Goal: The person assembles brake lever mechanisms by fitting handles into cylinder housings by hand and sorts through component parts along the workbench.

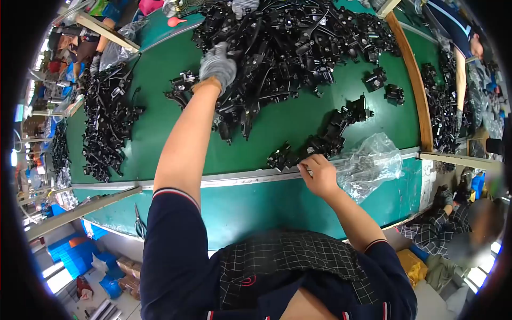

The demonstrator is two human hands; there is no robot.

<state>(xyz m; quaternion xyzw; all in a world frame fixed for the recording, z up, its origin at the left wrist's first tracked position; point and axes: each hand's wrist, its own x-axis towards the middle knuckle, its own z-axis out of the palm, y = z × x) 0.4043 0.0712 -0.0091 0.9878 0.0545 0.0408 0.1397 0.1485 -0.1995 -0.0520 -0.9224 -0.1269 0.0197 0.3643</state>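
My left hand (pixel 217 68), in a grey knitted glove, reaches out to the left side of a big heap of black lever assemblies (pixel 288 53). Its fingers are spread over the parts, and the tips are partly lost among them. Low on the green table, my bare right hand (pixel 320 175) has thumb and forefinger closed at a black lever part (pixel 316 145). This part lies in a slanting row of similar black pieces near the table's front edge. The fingers cover some of the spot they hold.
More black parts (pixel 109 122) lie in a strip at the left. A clear plastic bag (pixel 373 162) rests over the front rail at right. Wooden bars (pixel 410 80) divide the table. Scissors (pixel 140 221) lie on the lower ledge. Other people work at both sides; another gloved hand (pixel 245 6) is at the top.
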